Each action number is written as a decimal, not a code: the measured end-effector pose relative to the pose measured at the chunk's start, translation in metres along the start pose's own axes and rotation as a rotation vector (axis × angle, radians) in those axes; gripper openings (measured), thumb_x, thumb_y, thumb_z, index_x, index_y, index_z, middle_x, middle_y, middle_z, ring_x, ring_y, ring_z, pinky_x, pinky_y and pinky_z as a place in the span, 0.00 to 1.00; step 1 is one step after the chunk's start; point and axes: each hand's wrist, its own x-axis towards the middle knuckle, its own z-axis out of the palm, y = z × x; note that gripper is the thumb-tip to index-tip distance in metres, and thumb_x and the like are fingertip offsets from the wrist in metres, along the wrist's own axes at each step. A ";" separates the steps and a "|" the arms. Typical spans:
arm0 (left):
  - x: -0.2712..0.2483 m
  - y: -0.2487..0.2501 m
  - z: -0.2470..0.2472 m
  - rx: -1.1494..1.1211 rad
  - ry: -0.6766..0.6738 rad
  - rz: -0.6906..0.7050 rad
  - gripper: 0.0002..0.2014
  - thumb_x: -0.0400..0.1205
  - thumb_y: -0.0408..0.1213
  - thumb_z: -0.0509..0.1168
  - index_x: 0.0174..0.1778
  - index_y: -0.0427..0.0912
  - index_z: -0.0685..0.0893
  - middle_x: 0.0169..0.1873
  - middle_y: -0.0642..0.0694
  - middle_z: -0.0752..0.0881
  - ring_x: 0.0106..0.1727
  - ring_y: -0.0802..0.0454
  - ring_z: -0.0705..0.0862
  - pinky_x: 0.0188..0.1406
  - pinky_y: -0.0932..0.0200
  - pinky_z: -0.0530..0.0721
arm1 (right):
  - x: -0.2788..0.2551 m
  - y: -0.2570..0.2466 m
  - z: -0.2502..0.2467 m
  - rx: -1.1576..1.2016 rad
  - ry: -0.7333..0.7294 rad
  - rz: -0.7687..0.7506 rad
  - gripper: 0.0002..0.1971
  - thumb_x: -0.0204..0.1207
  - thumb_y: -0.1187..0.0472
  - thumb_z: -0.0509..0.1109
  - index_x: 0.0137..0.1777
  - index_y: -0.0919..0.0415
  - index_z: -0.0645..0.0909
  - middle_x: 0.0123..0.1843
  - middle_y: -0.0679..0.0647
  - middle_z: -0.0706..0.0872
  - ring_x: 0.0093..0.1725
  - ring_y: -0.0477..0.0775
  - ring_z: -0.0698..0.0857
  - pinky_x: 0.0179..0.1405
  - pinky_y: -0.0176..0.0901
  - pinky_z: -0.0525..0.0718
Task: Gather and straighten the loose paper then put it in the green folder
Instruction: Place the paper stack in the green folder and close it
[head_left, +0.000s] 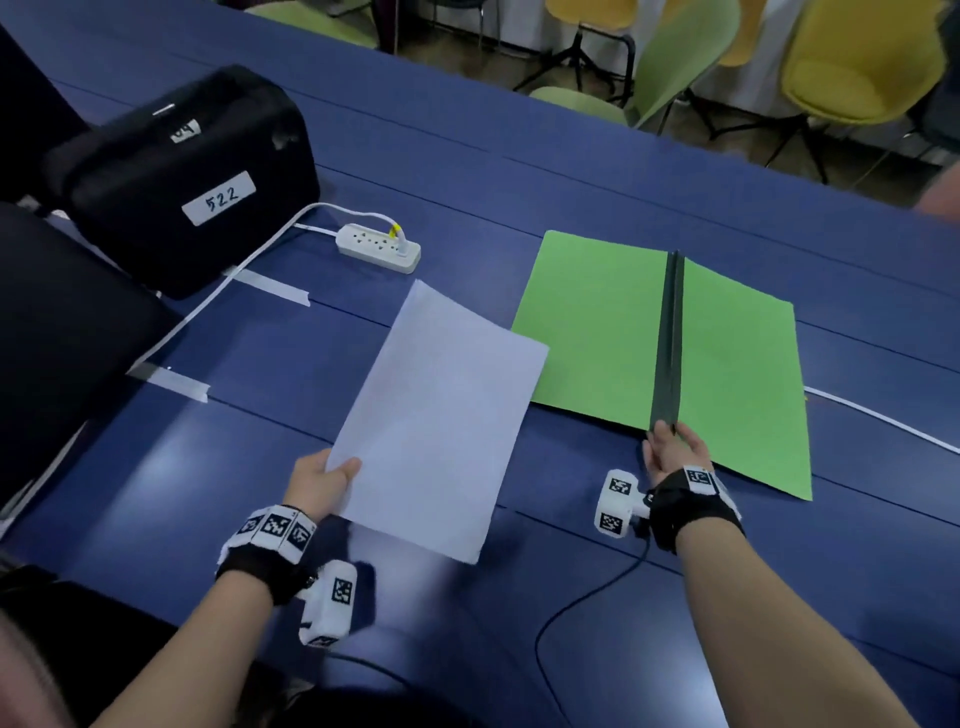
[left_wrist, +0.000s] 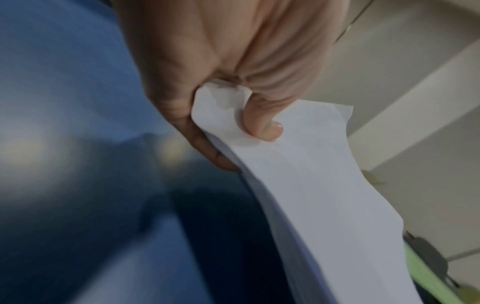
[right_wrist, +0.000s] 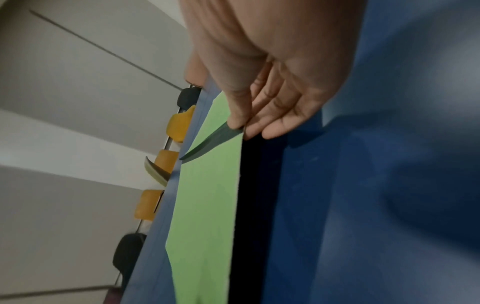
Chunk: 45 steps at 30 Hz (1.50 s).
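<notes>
Left grip (head_left: 317, 486) pinches the paper (head_left: 441, 415) at its near left corner, thumb on top and fingers beneath; the left wrist view shows the thumb (left_wrist: 262, 125) pressing a crease into that corner (left_wrist: 223, 100). Right grip (head_left: 670, 454) pinches the near end of the dark spine (head_left: 670, 343) of the folder (head_left: 592, 322), thumb against fingertips, as the right wrist view shows (right_wrist: 241, 123).

On the blue table (head_left: 467, 156), a black case (head_left: 187, 182) labelled 522 sits at 10 o'clock. The folder lies open and flat at 2 o'clock, green leaves spread to either side of the spine. The paper, a squared stack, is held just above the table at 12 o'clock, its far right corner overlapping the folder's left leaf. A white power strip (head_left: 379, 248) lies at 11 o'clock, between case and folder, its cord (head_left: 208, 306) running back along the table's left side under strips of tape (head_left: 272, 287).
</notes>
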 end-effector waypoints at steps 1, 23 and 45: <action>0.000 0.005 -0.007 -0.019 0.007 0.014 0.09 0.81 0.29 0.64 0.54 0.34 0.85 0.52 0.37 0.87 0.49 0.45 0.84 0.58 0.47 0.82 | -0.009 0.007 -0.007 -0.067 0.008 -0.016 0.22 0.76 0.69 0.70 0.69 0.55 0.74 0.55 0.61 0.84 0.49 0.51 0.86 0.64 0.46 0.83; -0.030 0.035 0.008 -0.169 -0.159 -0.027 0.18 0.82 0.32 0.64 0.68 0.32 0.77 0.60 0.40 0.83 0.59 0.43 0.83 0.67 0.45 0.78 | -0.090 0.087 -0.068 -1.547 -0.284 -0.380 0.42 0.70 0.67 0.74 0.81 0.45 0.59 0.85 0.50 0.54 0.81 0.58 0.63 0.76 0.51 0.71; -0.079 0.036 0.089 -0.072 -0.505 0.013 0.16 0.83 0.31 0.63 0.66 0.31 0.78 0.63 0.34 0.83 0.58 0.43 0.84 0.67 0.46 0.79 | -0.139 0.050 -0.061 -0.258 -0.436 -0.084 0.36 0.60 0.58 0.84 0.68 0.62 0.75 0.63 0.58 0.86 0.53 0.55 0.89 0.46 0.45 0.88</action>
